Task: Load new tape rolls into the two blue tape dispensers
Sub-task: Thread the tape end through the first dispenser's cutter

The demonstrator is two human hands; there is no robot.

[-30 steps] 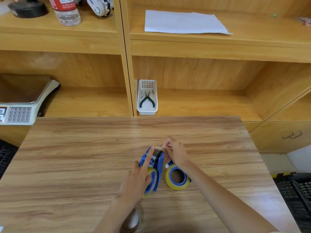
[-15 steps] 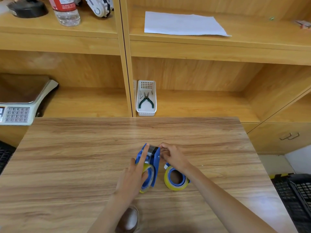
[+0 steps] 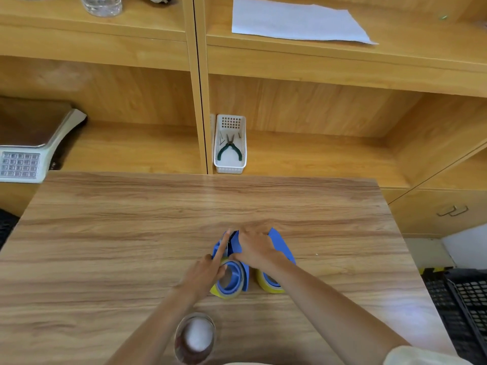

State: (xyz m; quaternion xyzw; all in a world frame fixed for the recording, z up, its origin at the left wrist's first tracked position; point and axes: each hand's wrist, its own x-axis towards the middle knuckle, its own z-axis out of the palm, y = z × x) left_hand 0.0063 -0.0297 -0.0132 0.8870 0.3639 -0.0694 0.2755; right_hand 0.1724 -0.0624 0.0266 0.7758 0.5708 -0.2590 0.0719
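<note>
Two blue tape dispensers lie side by side on the wooden table [image 3: 131, 233], each with a yellowish tape roll in it. The left dispenser [image 3: 233, 275] shows its roll [image 3: 227, 292] at the near end. My left hand [image 3: 208, 272] holds its left side, index finger stretched along the frame toward the cutter end. My right hand [image 3: 254, 248] presses on that cutter end from the right. The right dispenser [image 3: 280, 246] lies behind my right wrist, with its roll [image 3: 267, 283] partly hidden by my forearm.
A glass [image 3: 195, 338] stands close to the near table edge between my forearms. Behind the table are shelves with a white basket of pliers [image 3: 229, 144], a scale [image 3: 29, 146], a sheet of paper [image 3: 297, 21] and a bottle [image 3: 101, 5]. Black crates [image 3: 458, 306] sit at right.
My right hand has slid left onto the cutter end of the left dispenser. The right dispenser's blue body now shows beyond my hand. The view has moved closer.
</note>
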